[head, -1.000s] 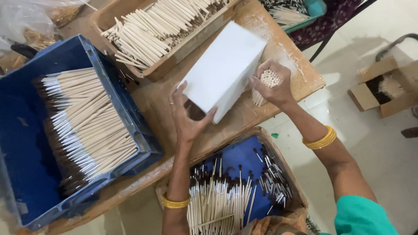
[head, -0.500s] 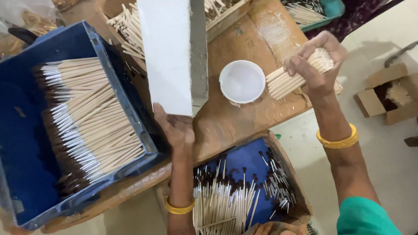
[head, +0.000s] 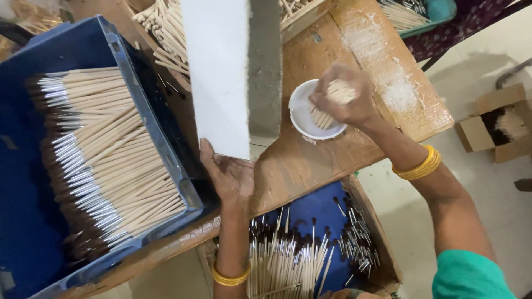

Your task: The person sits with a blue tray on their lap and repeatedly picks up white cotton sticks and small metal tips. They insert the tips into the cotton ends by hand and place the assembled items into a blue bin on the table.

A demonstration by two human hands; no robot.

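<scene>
Head view: stick bundle (head: 332, 99) in right hand (head: 344, 99), over white bowl (head: 303, 113).

Bare forearms, 1 gold bangle (head: 231, 277) on the left wrist, stacked gold bangles (head: 417, 164) on the right, teal sleeve (head: 471, 276).

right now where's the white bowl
In the head view the white bowl sits on the wooden table, right of the upright white block, under the right hand holding a bundle of sticks.

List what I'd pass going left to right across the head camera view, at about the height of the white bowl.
Blue crate of brushes → white block, held up by the left hand → white bowl → right hand gripping a bundle of sticks → cardboard box.
</scene>
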